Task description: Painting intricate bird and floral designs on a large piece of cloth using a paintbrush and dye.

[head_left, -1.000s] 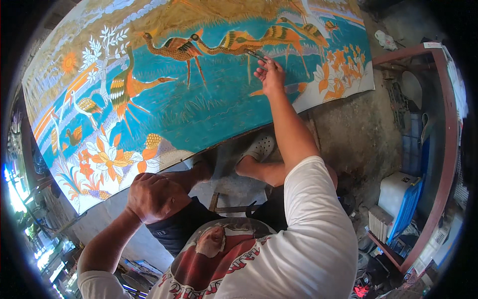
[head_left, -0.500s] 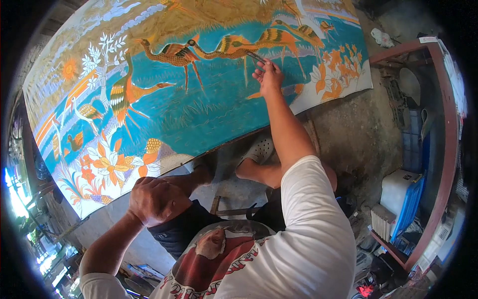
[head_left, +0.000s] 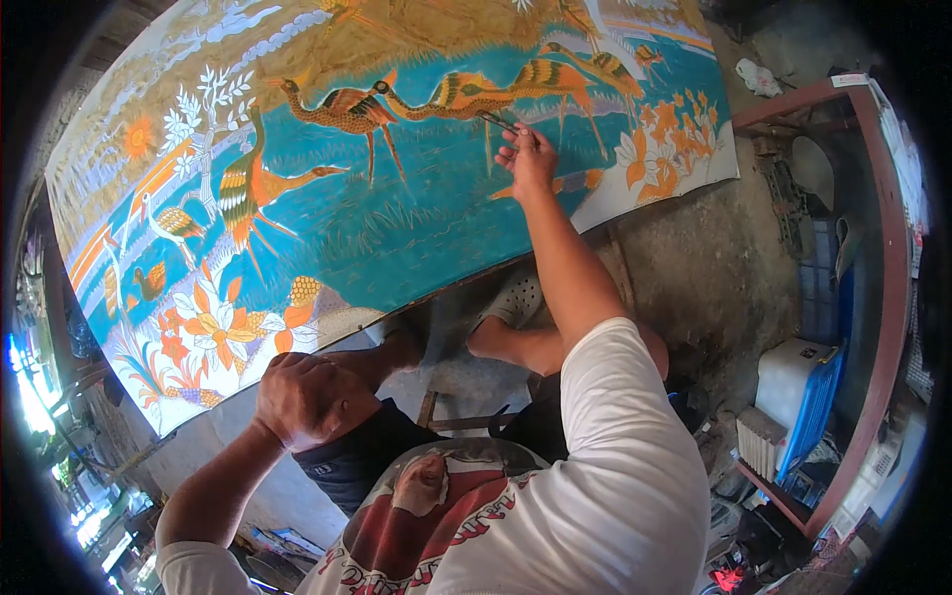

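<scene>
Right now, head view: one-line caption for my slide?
Right hand holds a thin tool on the bird cloth; left hand rests on the knee.

1 painted cloth (head_left: 397, 208) (birds, flowers), 1 brush (head_left: 496, 121), 2 hands, 1 white-blue box (head_left: 798, 397).

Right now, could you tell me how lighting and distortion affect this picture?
Head view: even daylight on the painted cloth; fisheye bends its edges; glare blows out the lower-left rim; black corners; right hand on the cloth and left hand stay sharp.
</scene>
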The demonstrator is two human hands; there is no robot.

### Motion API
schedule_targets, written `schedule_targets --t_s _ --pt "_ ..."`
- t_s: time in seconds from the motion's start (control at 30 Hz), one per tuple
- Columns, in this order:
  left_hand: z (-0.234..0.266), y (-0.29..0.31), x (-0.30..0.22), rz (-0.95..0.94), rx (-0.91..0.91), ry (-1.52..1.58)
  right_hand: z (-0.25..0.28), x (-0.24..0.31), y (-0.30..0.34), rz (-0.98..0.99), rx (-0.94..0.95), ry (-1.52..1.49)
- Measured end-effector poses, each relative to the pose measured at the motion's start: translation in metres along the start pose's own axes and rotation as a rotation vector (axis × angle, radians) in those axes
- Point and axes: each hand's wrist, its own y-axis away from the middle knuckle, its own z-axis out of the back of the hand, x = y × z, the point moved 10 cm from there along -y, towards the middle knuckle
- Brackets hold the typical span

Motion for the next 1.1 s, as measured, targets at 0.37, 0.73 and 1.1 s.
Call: schedule_targets --t_s 0.37,0.73,1.1 --pt "0.001 -0.003 -0.004 -0.008 0.056 -0.052 0.014 0.036 0.012 0.008 -0.041 -0.037" --pt "-0.002 0.004 -0.018 -0.004 0.052 -0.164 0.181 0.127 0.107 0.044 0.097 -0.325" --pt "-0.02 0.011 -0.033 0.037 0.076 -0.32 0.562 0.126 0.334 0.02 -0.796 -0.038"
